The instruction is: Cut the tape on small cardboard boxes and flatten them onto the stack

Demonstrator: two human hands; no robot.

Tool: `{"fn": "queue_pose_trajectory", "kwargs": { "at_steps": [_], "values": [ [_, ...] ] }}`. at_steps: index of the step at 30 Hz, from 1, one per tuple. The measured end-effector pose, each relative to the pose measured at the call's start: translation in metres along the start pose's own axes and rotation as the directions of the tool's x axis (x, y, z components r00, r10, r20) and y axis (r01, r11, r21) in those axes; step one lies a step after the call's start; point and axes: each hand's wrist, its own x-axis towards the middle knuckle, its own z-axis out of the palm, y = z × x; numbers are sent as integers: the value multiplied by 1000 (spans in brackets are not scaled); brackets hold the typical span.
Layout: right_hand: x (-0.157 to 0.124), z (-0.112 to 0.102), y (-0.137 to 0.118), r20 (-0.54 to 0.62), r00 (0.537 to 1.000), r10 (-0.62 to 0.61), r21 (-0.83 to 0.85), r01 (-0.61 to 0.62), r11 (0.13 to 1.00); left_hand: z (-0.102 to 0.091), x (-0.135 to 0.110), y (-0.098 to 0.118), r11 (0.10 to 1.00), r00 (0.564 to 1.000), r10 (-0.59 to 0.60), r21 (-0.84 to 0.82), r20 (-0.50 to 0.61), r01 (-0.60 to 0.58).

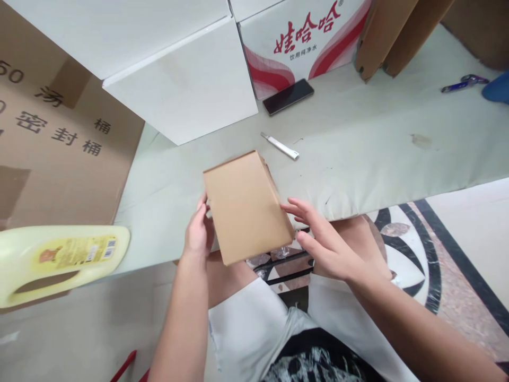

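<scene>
A small brown cardboard box (244, 204) is held between both my hands, just over the near edge of the table (377, 148). My left hand (198, 233) presses its fingers against the box's left side. On the box's right side, my right hand (324, 241) touches it with the fingertips, the fingers loosely curved. The box is closed and tilted a little towards me.
A white utility knife (280, 146) and a black phone (288, 96) lie beyond the box. White boxes (178, 79), a red-and-white carton (302, 37) and a large brown carton (59, 143) stand behind and to the left. A yellowish plastic jug (55, 260) lies at the left. Blue-handled scissors (463, 83) lie far right.
</scene>
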Motion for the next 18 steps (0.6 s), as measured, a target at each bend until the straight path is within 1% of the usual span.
{"fn": "queue_pose_trajectory", "kwargs": {
  "at_steps": [2, 4, 5, 6, 7, 9, 11, 12, 14, 16, 18],
  "values": [
    [4, 3, -4, 90, 995, -43, -62, 49, 997, 2, -12, -3, 991, 998, -26, -136, -56, 18],
    [5, 6, -6, 191, 978, -89, -119, 113, 987, 5, -21, -5, 983, 997, -42, -181, -69, 28],
    [4, 8, -6, 215, 969, -118, -140, 150, 979, 6, -24, -6, 982, 996, -42, -189, -75, 27],
    [3, 9, -7, 209, 966, -154, -161, 189, 969, 8, -26, -7, 979, 996, -41, -202, -83, 23],
    [1, 11, -8, 177, 966, -189, -186, 221, 957, 10, -27, -8, 975, 995, -47, -221, -90, 26],
    [0, 12, -14, 49, 966, -252, -247, 257, 935, 20, -27, -10, 954, 991, -106, -289, -85, 78],
    [1, 9, -24, -97, 943, -320, -317, 275, 908, 35, -26, -11, 911, 984, -173, -384, -30, 149],
    [3, 6, -29, -144, 923, -356, -352, 288, 891, 44, -25, -11, 890, 983, -181, -423, 18, 171],
    [9, -1, -38, -169, 892, -420, -409, 324, 853, 62, -24, -11, 878, 989, -118, -456, 91, 147],
    [17, -7, -41, -149, 869, -472, -440, 369, 819, 75, -22, -13, 893, 993, -39, -441, 108, 83],
    [22, -9, -37, -128, 855, -502, -467, 394, 791, 79, -21, -19, 908, 994, -9, -416, 107, 53]
  ]
}}
